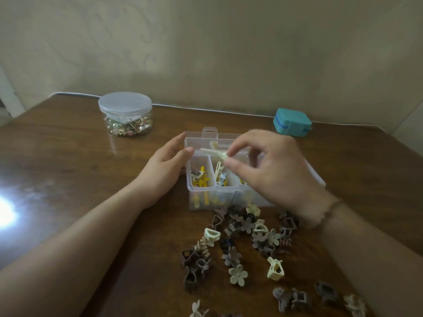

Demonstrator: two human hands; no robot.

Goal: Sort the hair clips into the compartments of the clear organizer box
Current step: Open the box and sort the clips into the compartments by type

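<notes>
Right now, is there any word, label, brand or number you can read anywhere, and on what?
None. No readable text on the clear organizer box, the round lidded jar or the teal case. Any print there would be too small or blurred to read.

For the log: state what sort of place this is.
Probably a room at home: a wooden table against a plain wall, with a lidded jar of trinkets and a small teal case on it.
</notes>
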